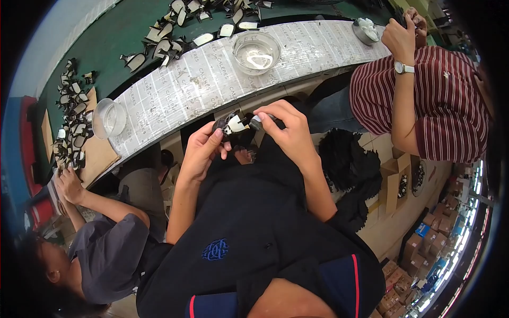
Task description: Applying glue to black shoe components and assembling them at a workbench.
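Note:
My left hand [200,149] is closed on a small black shoe part [236,124] with a whitish face, held in front of my body near the bench edge. Just to its right, my right hand [289,130] pinches a small dark piece [256,123] with a pale spot. Its kind is too small and partly covered to name. The two held things are close together; whether they touch I cannot tell. Beyond my hands, a clear round bowl [256,53] with a white ring-shaped patch inside sits on the paper-covered bench [196,85].
Black shoe parts with white faces [164,40] are heaped on the green surface [119,37]. More line the left [71,108], beside another clear bowl [109,117]. Co-workers sit left [114,249] and right [424,106]. A bowl with white wads [366,31] stands far right.

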A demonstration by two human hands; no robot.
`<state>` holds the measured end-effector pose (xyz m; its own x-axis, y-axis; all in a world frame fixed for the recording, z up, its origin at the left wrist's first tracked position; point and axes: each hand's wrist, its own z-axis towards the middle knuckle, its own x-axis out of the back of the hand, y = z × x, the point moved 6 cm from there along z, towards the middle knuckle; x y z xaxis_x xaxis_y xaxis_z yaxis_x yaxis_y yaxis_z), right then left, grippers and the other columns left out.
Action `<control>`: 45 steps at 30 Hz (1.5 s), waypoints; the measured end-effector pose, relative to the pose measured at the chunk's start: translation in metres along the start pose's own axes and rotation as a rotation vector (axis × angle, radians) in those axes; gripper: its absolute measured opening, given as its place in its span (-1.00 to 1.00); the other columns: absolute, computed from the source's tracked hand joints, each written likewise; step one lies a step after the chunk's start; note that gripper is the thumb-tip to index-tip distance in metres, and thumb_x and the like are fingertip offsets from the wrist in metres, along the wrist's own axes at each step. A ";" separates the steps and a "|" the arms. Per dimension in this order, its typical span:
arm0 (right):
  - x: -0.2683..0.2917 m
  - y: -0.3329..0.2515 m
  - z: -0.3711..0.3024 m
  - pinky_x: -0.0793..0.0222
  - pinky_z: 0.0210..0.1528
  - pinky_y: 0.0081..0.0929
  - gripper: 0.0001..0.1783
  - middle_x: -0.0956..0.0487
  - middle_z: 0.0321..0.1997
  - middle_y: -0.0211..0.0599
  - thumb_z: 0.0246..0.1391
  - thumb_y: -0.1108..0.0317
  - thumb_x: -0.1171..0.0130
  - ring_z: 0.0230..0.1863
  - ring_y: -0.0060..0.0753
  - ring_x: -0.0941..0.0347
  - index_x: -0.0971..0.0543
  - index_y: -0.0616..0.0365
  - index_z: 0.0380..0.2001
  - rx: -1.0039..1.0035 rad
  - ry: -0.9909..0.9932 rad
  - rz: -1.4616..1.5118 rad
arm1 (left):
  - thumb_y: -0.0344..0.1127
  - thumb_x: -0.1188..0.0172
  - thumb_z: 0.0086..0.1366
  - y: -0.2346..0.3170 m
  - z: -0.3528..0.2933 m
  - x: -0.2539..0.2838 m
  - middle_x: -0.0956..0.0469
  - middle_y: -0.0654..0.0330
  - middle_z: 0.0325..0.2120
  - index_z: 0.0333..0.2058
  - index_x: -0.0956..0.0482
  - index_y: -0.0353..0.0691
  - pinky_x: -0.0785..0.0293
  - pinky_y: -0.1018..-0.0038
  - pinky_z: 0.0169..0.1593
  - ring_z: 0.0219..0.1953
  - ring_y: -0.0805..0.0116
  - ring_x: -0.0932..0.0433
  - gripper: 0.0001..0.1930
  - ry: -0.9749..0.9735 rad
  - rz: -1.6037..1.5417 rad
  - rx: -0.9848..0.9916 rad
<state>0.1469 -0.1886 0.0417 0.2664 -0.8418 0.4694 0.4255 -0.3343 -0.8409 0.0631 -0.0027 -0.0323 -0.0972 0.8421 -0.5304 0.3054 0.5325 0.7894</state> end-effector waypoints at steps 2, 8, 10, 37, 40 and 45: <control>-0.003 0.001 0.001 -0.47 -0.26 -0.40 -0.84 -0.58 -0.30 -0.21 0.17 0.39 -0.24 -0.30 -0.22 -0.56 -0.66 0.25 -0.25 0.002 -0.022 0.032 | -0.22 -0.13 0.46 0.001 -0.001 -0.001 -0.56 0.22 -0.38 -0.05 -0.54 -0.35 -0.46 0.64 -0.42 -0.42 0.55 -0.52 -0.71 0.003 0.003 -0.001; -0.012 0.004 0.005 -0.48 -0.27 -0.45 -0.81 -0.61 -0.29 -0.22 0.14 0.34 -0.29 -0.31 -0.30 -0.57 -0.67 0.25 -0.26 -0.070 -0.176 0.122 | -0.24 -0.15 0.45 0.001 -0.003 -0.001 -0.56 0.22 -0.38 -0.05 -0.53 -0.36 -0.49 0.63 -0.42 -0.40 0.54 -0.54 -0.72 -0.004 0.032 0.004; -0.013 0.006 0.006 -0.47 -0.27 -0.46 -0.80 -0.61 -0.30 -0.23 0.14 0.33 -0.30 -0.32 -0.33 -0.57 -0.67 0.26 -0.27 -0.069 -0.212 0.120 | -0.25 -0.15 0.45 0.001 -0.003 -0.001 -0.56 0.22 -0.37 -0.05 -0.53 -0.36 -0.50 0.63 -0.42 -0.40 0.54 -0.55 -0.72 -0.018 0.035 0.004; -0.003 -0.025 -0.006 -0.47 -0.30 -0.29 -0.87 -0.52 -0.31 -0.28 0.00 0.43 -0.32 -0.34 -0.16 -0.54 -0.61 0.16 -0.35 0.252 -0.211 -0.264 | -0.35 -0.19 0.40 -0.007 0.002 -0.013 -0.57 0.22 -0.35 -0.10 -0.58 -0.42 -0.60 0.56 -0.35 -0.39 0.51 -0.57 -0.77 0.030 0.196 -0.039; 0.002 -0.033 -0.006 -0.47 -0.31 -0.36 -0.83 -0.56 -0.27 -0.26 -0.05 0.46 -0.38 -0.35 -0.20 -0.54 -0.63 0.17 -0.33 0.285 -0.245 -0.273 | -0.38 -0.22 0.38 -0.006 0.003 -0.014 -0.60 0.20 -0.39 -0.15 -0.59 -0.43 -0.59 0.59 -0.35 -0.42 0.53 -0.57 -0.80 0.050 0.185 -0.044; 0.019 -0.058 -0.006 -0.47 -0.35 -0.41 -0.85 -0.56 -0.28 -0.29 -0.02 0.46 -0.37 -0.38 -0.26 -0.55 -0.64 0.16 -0.34 0.258 -0.173 -0.203 | -0.34 -0.22 0.39 0.000 0.008 0.040 -0.60 0.22 -0.40 -0.19 -0.60 -0.39 -0.61 0.57 -0.35 -0.43 0.52 -0.59 -0.81 0.254 0.244 -0.127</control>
<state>0.1223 -0.1882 0.0975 0.2874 -0.6776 0.6770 0.6827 -0.3509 -0.6410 0.0669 0.0300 -0.0557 -0.2729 0.9314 -0.2408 0.2303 0.3063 0.9237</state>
